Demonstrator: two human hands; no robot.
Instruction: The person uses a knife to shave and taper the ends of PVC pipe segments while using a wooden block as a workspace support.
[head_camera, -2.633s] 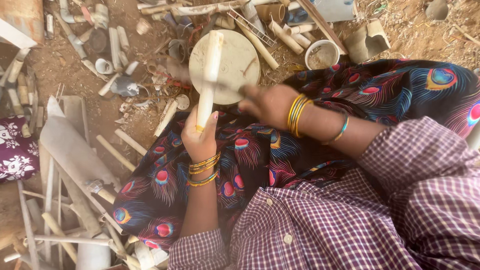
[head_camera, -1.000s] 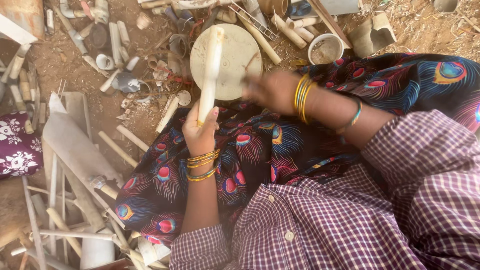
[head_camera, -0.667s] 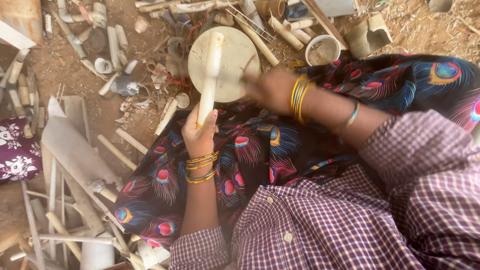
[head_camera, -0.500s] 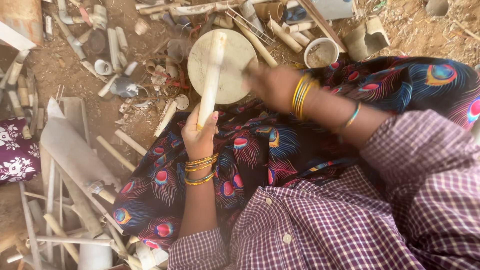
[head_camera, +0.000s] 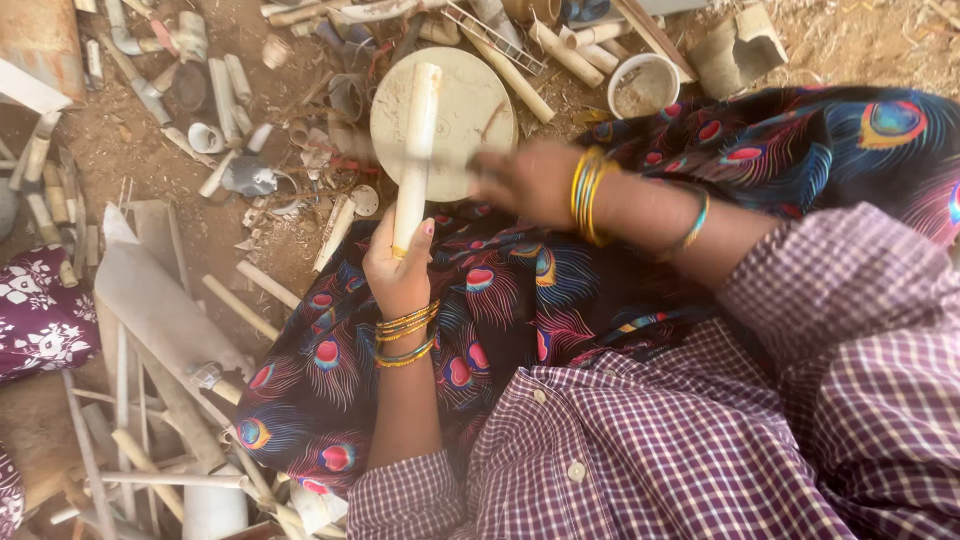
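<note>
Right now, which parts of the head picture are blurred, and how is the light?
Head view: the right hand is smeared by motion blur; the left hand and its pale cream plastic pipe are sharp; soft, even daylight, no glare.

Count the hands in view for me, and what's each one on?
2. The left hand grips a pale pipe upright over a round disc. The right hand, blurred, is beside that pipe; what it holds is unclear.

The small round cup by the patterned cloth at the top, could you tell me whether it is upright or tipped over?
Upright. The cup stands on the ground with its open mouth facing the camera, its full round rim showing.
</note>
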